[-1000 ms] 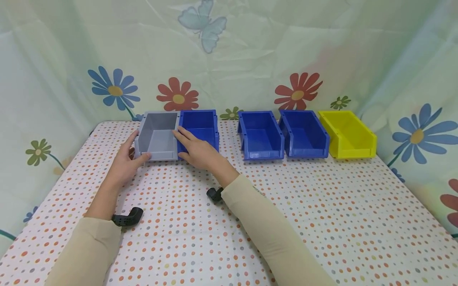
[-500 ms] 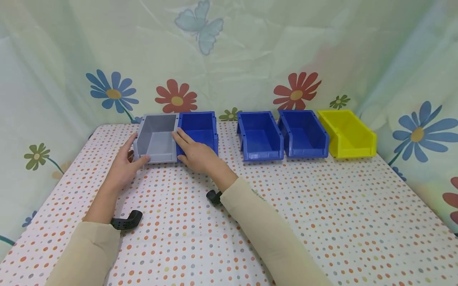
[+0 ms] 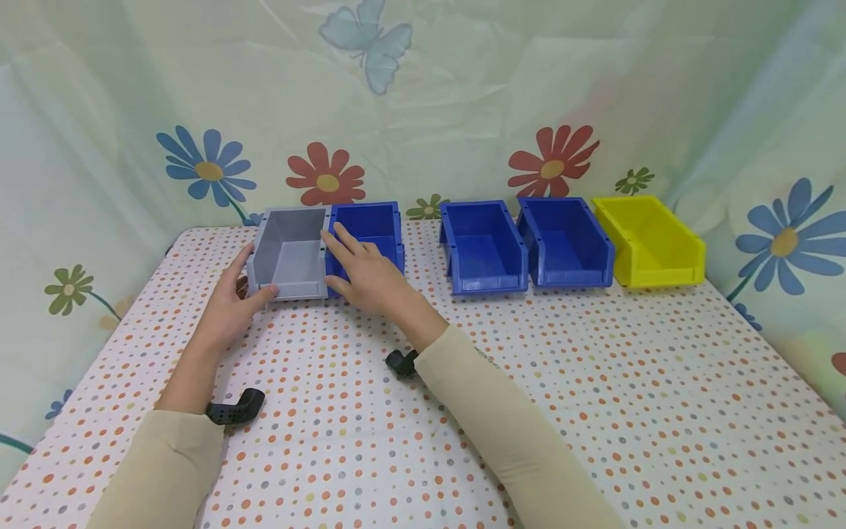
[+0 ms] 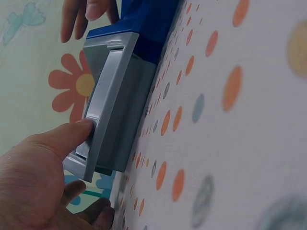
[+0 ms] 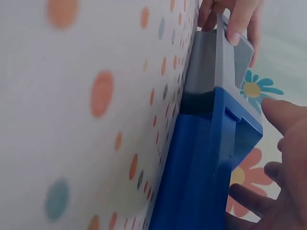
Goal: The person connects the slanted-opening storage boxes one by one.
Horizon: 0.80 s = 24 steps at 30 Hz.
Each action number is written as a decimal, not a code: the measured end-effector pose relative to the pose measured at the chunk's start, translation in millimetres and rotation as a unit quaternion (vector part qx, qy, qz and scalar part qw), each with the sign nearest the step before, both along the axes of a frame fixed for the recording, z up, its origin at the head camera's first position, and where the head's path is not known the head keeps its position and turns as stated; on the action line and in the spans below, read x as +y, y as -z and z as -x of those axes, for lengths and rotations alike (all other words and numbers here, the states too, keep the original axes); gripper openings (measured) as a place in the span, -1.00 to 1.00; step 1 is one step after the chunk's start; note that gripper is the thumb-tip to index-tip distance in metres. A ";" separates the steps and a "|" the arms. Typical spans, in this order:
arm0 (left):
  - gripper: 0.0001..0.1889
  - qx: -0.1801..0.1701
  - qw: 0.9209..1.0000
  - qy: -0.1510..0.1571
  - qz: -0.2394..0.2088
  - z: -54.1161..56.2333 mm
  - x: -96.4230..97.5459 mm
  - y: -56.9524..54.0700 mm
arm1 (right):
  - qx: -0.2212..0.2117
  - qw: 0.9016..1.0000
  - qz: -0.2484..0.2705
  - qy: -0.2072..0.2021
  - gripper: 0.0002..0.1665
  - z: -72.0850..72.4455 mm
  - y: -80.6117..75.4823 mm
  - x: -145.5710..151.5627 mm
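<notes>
A grey storage bin [image 3: 299, 257] stands at the back left, side by side with a blue storage bin [image 3: 367, 220]. My left hand [image 3: 228, 305] grips the grey bin's front left corner. Its thumb [image 4: 72, 136] lies on the front lip while the other fingers reach along the outer left side, partly hidden. Over the seam between the two bins is my right hand [image 3: 373, 275], fingers loosely extended and slightly spread. In the right wrist view its thumb [image 5: 280, 112] stands off the blue bin's rim, and this hand grips nothing.
To the right stand two more blue bins, a nearer one [image 3: 485, 250] and one beside it [image 3: 567, 246], then a yellow bin [image 3: 651, 242]. A gap separates them from the left pair. A dotted cloth [image 3: 370, 441] covers the table; a flowered curtain [image 3: 449, 95] hangs behind.
My right hand's fingers have spread and lifted a little from the seam between the bins. The left hand keeps its hold on the grey bin, and the bins stand as before.
</notes>
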<state>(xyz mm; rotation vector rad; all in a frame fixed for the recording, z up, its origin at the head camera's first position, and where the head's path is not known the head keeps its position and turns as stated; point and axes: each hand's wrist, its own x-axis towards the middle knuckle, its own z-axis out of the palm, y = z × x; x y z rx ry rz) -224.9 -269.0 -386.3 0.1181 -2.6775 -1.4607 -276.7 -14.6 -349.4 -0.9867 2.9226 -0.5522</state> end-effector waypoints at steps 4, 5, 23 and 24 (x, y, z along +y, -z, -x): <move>-0.07 0.002 1.000 -0.001 0.003 -0.8 -0.1 -0.1 | 0.024 1.000 0.017 0.001 -0.12 -2.9 -3.1 6.6; -0.07 0.004 1.000 -0.001 0.004 -0.9 0.0 -0.3 | 0.032 0.999 0.023 0.002 -0.12 -3.5 -3.5 8.6; -0.08 0.003 1.000 0.004 0.004 -1.4 1.9 0.3 | 0.143 0.986 0.072 0.037 -0.18 -6.5 -10.4 65.9; -0.07 0.003 1.000 0.002 0.005 -1.4 1.9 0.2 | 0.150 0.985 0.073 0.039 -0.18 -6.9 -10.5 69.1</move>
